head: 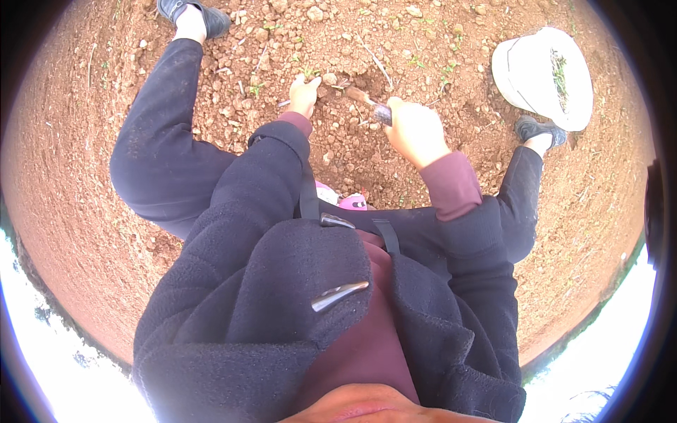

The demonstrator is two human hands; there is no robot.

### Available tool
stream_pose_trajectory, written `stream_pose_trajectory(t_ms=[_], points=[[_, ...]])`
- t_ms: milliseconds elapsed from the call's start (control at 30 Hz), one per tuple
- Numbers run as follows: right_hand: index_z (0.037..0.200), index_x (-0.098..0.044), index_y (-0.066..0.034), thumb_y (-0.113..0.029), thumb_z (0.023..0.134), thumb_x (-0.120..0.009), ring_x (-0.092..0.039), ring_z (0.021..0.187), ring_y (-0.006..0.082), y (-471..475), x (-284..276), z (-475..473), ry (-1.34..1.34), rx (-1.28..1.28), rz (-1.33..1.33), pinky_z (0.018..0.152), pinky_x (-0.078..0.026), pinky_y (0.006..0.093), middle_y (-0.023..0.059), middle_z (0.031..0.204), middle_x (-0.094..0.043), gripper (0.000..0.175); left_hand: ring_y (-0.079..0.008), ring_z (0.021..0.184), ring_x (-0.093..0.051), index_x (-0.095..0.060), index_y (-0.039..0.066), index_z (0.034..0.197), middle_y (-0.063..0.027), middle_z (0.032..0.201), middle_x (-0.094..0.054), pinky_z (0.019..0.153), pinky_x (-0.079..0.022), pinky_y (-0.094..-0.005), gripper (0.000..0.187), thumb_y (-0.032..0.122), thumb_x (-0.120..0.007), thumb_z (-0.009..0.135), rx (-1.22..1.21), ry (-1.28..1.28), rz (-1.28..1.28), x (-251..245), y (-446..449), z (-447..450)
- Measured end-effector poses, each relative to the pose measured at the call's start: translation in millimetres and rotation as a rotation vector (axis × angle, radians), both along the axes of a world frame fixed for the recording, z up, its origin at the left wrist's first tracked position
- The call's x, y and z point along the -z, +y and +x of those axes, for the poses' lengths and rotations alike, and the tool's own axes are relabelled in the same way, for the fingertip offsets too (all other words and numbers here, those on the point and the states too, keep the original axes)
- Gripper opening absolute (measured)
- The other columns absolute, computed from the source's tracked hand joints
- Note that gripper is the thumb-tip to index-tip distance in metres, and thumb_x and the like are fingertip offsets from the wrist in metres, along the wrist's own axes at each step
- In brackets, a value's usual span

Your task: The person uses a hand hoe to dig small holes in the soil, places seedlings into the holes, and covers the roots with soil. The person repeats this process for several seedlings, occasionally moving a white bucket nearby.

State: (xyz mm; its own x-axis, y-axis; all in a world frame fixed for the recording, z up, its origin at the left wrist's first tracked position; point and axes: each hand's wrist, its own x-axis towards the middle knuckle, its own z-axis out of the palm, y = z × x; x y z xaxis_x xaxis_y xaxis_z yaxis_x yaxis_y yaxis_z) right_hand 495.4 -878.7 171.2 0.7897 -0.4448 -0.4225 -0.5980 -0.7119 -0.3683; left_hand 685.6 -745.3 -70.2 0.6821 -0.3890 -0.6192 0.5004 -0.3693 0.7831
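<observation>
My right hand [415, 129] is closed around the handle of a small digging tool [358, 95], whose rusty metal end points left and touches the loose brown soil. To its left, my left hand [303, 95] reaches down to the ground, with its fingertips at a small green weed [309, 72]. Whether the fingers grip the weed cannot be made out. A dug hollow of darker soil [365, 82] lies just beyond the tool's metal end.
A white plastic bucket [521, 74] with green plants inside stands tilted at the upper right, beside my right shoe [542, 132]. My left shoe [214, 22] is at the upper left. Clods, dry stalks and small weeds are scattered about. Something pink and white [353, 202] lies between my legs.
</observation>
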Motion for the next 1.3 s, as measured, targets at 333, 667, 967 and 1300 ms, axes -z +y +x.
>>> stream_pose_trajectory(t_ms=[333,667,967,1300], points=[[0.098,-0.061,-0.0060,-0.017,0.078,-0.068,-0.068,0.082,0.0324,6.9,16.8,3.9,0.024,-0.019,0.040,0.073,-0.053,0.0431,0.0161,0.083,-0.068,0.024,-0.0179,0.097,-0.055,-0.047,-0.013,0.124,-0.0155,0.110,-0.060,0.085,-0.045,-0.0293,0.049,0.004,-0.068,0.083,0.059,-0.054,0.029,-4.3,-0.3,-2.2],[0.095,-0.057,-0.0043,-0.019,0.078,-0.069,-0.068,0.075,0.0323,27.8,30.8,-16.7,0.005,0.015,-0.001,0.067,-0.053,0.0432,0.0156,0.075,-0.066,0.026,-0.0204,0.108,-0.054,-0.033,-0.015,0.139,-0.0180,0.125,-0.055,0.091,-0.044,-0.0287,0.067,0.004,-0.068,0.084,-0.028,0.074,-0.015,3.3,0.1,-1.2],[0.105,-0.056,-0.0079,-0.023,0.083,-0.067,-0.067,0.076,0.0352,52.2,50.5,-51.8,-0.057,0.396,0.170,0.073,-0.052,0.0449,0.0157,0.079,-0.067,0.029,-0.0187,0.099,-0.057,-0.036,-0.011,0.139,-0.0158,0.120,-0.057,0.084,-0.047,-0.0294,0.062,0.001,-0.065,0.085,-0.029,0.074,-0.008,-9.3,-3.9,-1.1],[0.095,-0.058,-0.0019,-0.010,0.081,-0.058,-0.068,0.072,0.0316,47.3,22.7,-21.8,-0.050,-0.031,0.022,0.064,-0.053,0.0427,0.0164,0.076,-0.066,0.017,-0.0175,0.090,-0.059,-0.042,-0.007,0.133,-0.0107,0.107,-0.060,0.076,-0.049,-0.0293,0.053,0.002,-0.065,0.086,-0.033,0.101,0.033,-37.4,-6.9,-3.8]])
